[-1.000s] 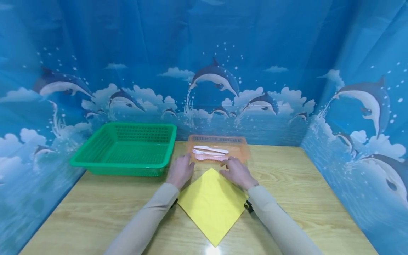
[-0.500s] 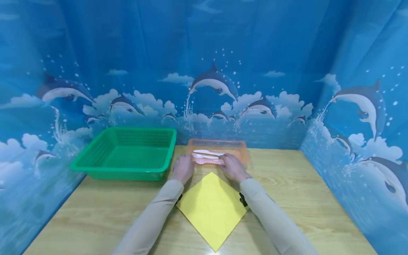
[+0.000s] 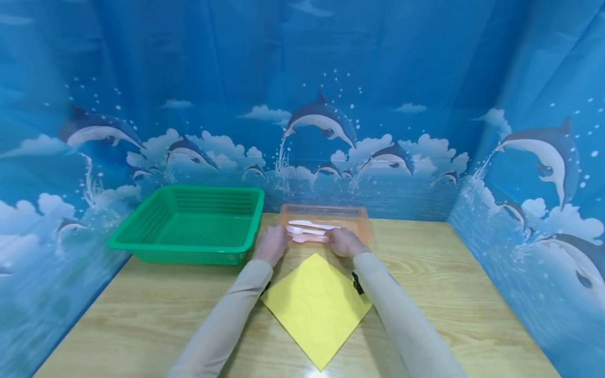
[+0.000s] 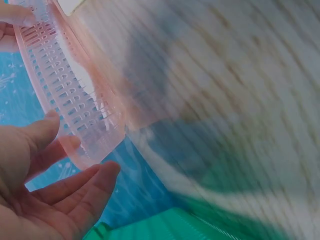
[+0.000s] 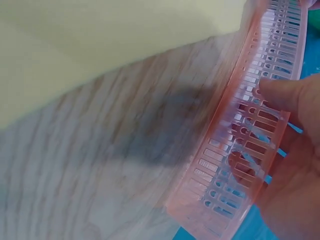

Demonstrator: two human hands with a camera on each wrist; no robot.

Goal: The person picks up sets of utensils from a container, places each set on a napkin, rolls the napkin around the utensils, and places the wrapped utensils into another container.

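Observation:
A translucent orange plastic basket (image 3: pixel 363 226) stands at the back middle of the table, holding a white plastic knife (image 3: pixel 309 224) and a white plastic fork (image 3: pixel 302 231). More white cutlery shows through its slotted front wall. My left hand (image 3: pixel 272 244) is at the left front corner; in the left wrist view its thumb and index finger straddle the basket's rim (image 4: pixel 37 85), the other fingers reaching past the corner. My right hand (image 5: pixel 290 125) pinches the front wall toward the right, thumb outside and fingers behind the slots. A yellow folded square cloth (image 3: pixel 317 310) lies between the forearms.
A large green basket (image 3: pixel 186 247) stands left of the orange one, close to my left hand. Blue dolphin-print curtains (image 3: pixel 406 63) enclose the back and sides of the wooden table (image 3: pixel 449 294).
My right hand has moved slightly left and forward onto the orange basket's front wall. My left hand has closed in on the left corner. The basket and cloth look unmoved.

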